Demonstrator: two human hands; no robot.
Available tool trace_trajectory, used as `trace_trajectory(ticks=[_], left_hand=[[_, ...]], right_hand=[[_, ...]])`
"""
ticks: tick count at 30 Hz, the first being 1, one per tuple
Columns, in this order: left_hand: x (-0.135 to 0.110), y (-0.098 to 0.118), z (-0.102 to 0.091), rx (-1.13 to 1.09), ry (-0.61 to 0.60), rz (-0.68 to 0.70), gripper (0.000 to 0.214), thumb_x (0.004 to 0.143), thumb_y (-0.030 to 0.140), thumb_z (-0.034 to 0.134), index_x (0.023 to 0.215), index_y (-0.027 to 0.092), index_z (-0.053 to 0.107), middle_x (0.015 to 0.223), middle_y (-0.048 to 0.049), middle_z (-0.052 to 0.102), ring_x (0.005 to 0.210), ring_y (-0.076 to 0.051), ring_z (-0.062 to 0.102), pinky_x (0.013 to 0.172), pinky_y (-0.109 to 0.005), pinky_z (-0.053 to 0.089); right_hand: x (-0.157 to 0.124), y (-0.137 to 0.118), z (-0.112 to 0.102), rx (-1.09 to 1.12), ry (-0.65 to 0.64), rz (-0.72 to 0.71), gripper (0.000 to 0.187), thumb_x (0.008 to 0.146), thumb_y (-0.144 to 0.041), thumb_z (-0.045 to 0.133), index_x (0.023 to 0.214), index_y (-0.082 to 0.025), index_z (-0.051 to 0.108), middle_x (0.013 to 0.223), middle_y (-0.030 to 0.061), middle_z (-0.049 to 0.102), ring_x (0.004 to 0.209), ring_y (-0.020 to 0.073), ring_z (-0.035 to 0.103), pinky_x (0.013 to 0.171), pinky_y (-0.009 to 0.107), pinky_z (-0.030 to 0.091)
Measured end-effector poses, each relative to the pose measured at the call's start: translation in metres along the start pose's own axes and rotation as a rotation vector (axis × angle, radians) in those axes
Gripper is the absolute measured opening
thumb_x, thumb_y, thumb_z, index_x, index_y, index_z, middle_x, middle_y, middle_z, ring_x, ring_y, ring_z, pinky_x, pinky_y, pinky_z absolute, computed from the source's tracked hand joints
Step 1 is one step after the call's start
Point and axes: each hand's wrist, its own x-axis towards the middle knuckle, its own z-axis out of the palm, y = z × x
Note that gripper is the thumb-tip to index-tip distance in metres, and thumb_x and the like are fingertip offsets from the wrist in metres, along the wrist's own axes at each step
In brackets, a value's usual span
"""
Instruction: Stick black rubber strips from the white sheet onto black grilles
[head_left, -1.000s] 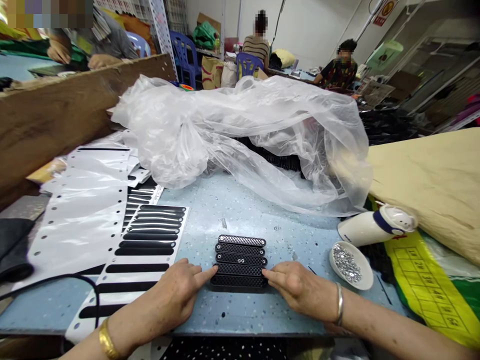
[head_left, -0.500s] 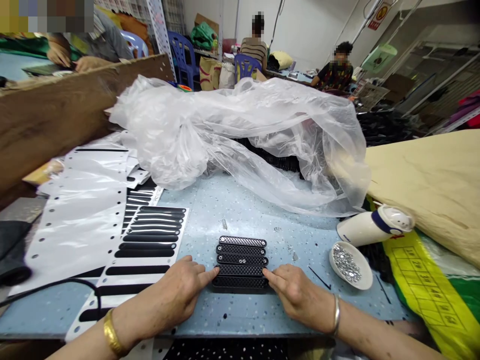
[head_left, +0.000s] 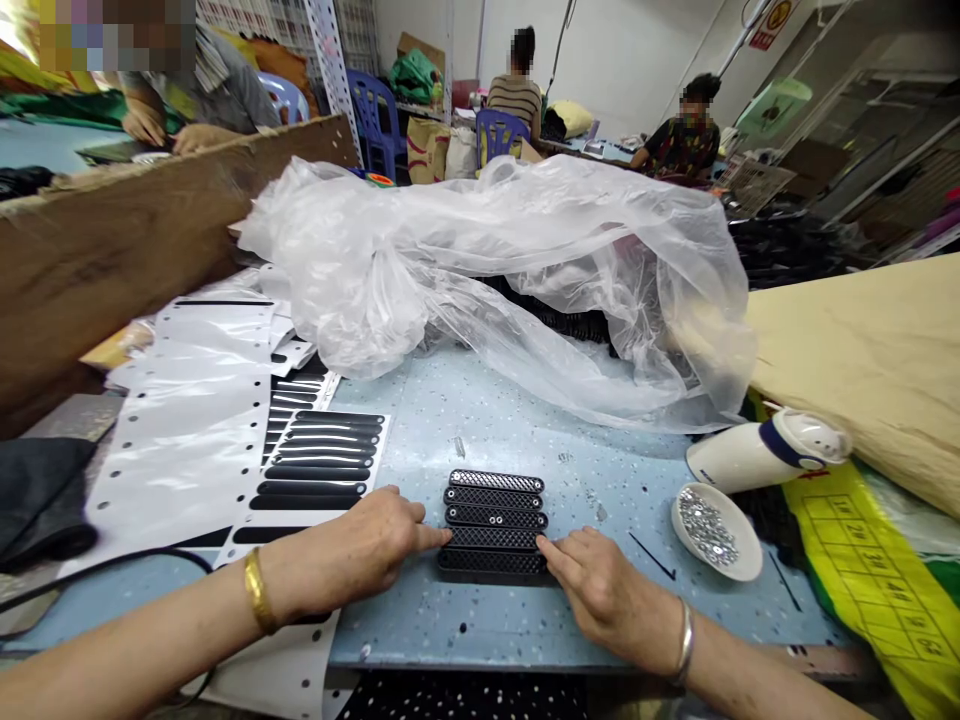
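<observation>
Several black textured strips lie side by side in a row on the blue speckled table. My left hand rests at their left ends, its forefinger pressed against the nearer strips, other fingers curled. My right hand touches the right ends with its fingers bent and holds nothing. A gold bangle is on my left wrist, a silver one on my right.
White punched sheets with black strip shapes lie to the left. A large clear plastic bag covers black parts behind. At right: a small dish of silver studs, a white bottle on its side, tan cloth. Other people sit at the back.
My left arm has swung in lower and flatter from the left. Both hands stay at the ends of the strips; the view has shifted slightly.
</observation>
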Motion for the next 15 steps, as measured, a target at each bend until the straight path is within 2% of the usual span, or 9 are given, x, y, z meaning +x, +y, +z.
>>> trace_trajectory(ticks=[5, 7, 11, 15], left_hand=[[0.003, -0.003, -0.002, -0.065, 0.058, 0.019, 0.072, 0.065, -0.008, 0.049, 0.126, 0.029, 0.059, 0.072, 0.0, 0.062, 0.062, -0.019, 0.057, 0.06, -0.03, 0.041], [0.005, -0.001, -0.002, -0.113, 0.056, -0.011, 0.063, 0.068, -0.006, 0.048, 0.118, 0.029, 0.063, 0.073, 0.0, 0.063, 0.063, -0.019, 0.058, 0.061, -0.03, 0.041], [0.011, 0.004, 0.003, -0.3, 0.094, -0.103, 0.03, 0.084, 0.006, 0.048, 0.096, 0.024, 0.069, 0.076, -0.001, 0.067, 0.066, -0.017, 0.061, 0.064, -0.029, 0.045], [0.016, 0.008, 0.02, -0.417, 0.175, -0.155, 0.024, 0.089, 0.016, 0.048, 0.092, 0.021, 0.071, 0.076, -0.0031, 0.07, 0.067, -0.016, 0.063, 0.066, -0.03, 0.046]], right_hand=[[-0.001, -0.001, 0.005, 0.007, 0.058, 0.009, 0.046, 0.084, 0.002, 0.038, 0.128, -0.003, 0.052, 0.08, 0.0109, 0.064, 0.069, 0.0219, 0.053, 0.06, 0.04, 0.048], [0.0, -0.002, 0.005, 0.008, 0.082, 0.011, 0.043, 0.086, 0.001, 0.039, 0.127, -0.003, 0.054, 0.078, 0.0101, 0.064, 0.067, 0.0214, 0.053, 0.059, 0.039, 0.048], [0.004, -0.004, 0.004, 0.011, 0.118, 0.02, 0.035, 0.091, -0.003, 0.04, 0.121, -0.005, 0.058, 0.075, 0.0093, 0.064, 0.065, 0.0204, 0.053, 0.058, 0.037, 0.047], [0.005, -0.005, 0.004, 0.002, 0.134, 0.024, 0.033, 0.091, -0.003, 0.041, 0.118, -0.005, 0.059, 0.073, 0.0092, 0.063, 0.065, 0.0204, 0.054, 0.058, 0.036, 0.047]])
